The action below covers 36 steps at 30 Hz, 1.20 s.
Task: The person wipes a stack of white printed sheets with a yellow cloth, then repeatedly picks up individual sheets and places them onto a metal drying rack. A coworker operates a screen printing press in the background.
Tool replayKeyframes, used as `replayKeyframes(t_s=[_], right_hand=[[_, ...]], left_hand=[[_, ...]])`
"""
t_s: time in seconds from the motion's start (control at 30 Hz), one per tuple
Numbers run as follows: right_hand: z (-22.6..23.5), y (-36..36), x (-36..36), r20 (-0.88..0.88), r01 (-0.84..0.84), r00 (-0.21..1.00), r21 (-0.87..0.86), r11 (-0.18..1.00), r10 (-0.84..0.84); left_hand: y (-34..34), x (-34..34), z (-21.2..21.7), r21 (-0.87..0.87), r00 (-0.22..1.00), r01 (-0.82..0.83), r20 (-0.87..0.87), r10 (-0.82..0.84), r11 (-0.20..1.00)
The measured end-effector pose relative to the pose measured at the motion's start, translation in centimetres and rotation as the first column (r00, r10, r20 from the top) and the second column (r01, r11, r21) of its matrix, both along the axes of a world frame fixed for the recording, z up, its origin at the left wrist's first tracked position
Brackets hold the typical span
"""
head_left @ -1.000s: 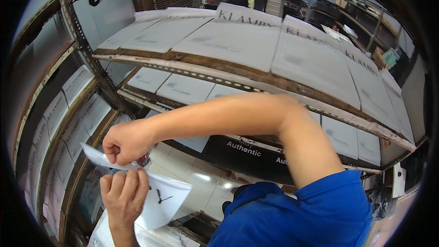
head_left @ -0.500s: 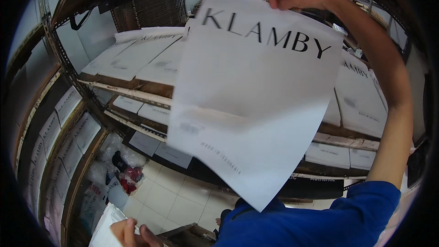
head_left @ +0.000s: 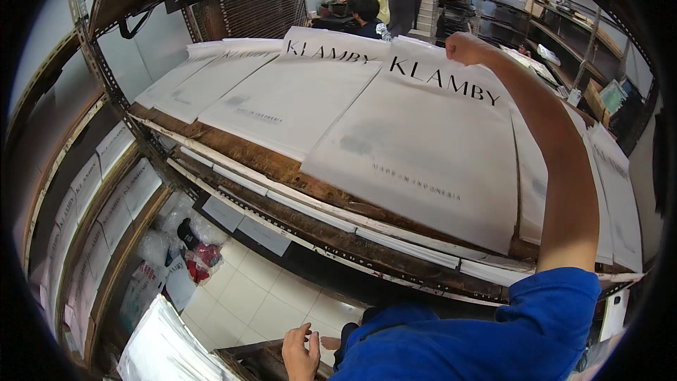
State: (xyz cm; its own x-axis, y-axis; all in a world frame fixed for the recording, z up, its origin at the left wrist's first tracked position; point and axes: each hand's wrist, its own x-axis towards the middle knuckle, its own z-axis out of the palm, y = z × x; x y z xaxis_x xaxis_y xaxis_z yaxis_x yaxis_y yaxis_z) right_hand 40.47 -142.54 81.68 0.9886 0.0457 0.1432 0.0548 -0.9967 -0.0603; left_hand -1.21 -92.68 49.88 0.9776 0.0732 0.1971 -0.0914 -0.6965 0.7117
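My right hand (head_left: 464,49) is closed at the top edge of a thin white printed sheet (head_left: 423,134) with black lettering; I cannot tell whether it is paper or a flat bag. The sheet lies on the long wooden upper shelf (head_left: 240,148), slightly overlapping its neighbour, a matching white sheet on a pile (head_left: 289,92). Low in the picture, my left hand (head_left: 301,354) hovers with loosely bent fingers apart and nothing in them. To its left stands a thick stack of white sheets (head_left: 166,346), which it does not touch.
More white piles lie along the shelf to both sides, with filled lower tiers beneath. A metal rack (head_left: 92,63) with stacked white sheets rises at the left. Bagged items (head_left: 201,261) lie on the tiled floor. People (head_left: 367,3) are beyond the shelf, near racks.
The sheet, held up hanging before me, now lies on the shelf, lowered by my right hand. My left hand has moved right, away from the white stack.
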Motion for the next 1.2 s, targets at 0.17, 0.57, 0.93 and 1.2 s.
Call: replayKeyframes(t_s=[0.17,0.57,0.93,1.2], right_hand=[[-0.8,-3.3,2.8,0.167,-0.086,0.981,-0.093,0.992,0.100],[-2.1,-5.1,8.4,0.222,-0.097,0.952,-0.437,0.894,0.212],[4.4,21.0,2.6,0.307,-0.757,0.584,-0.128,0.640,0.752],[-0.1,53.0,-22.9,-0.091,-0.945,-0.183,-0.259,-0.200,0.979]], left_hand=[[-0.4,-0.2,0.7,0.070,0.996,-0.090,0.002,0.090,0.993],[-1.3,-1.6,1.6,0.082,0.979,-0.203,0.045,0.200,0.976],[2.4,-4.2,0.8,0.043,0.934,-0.346,0.106,0.340,0.937],[6.0,-9.5,1.1,-0.031,0.800,-0.583,0.155,0.580,0.812]])
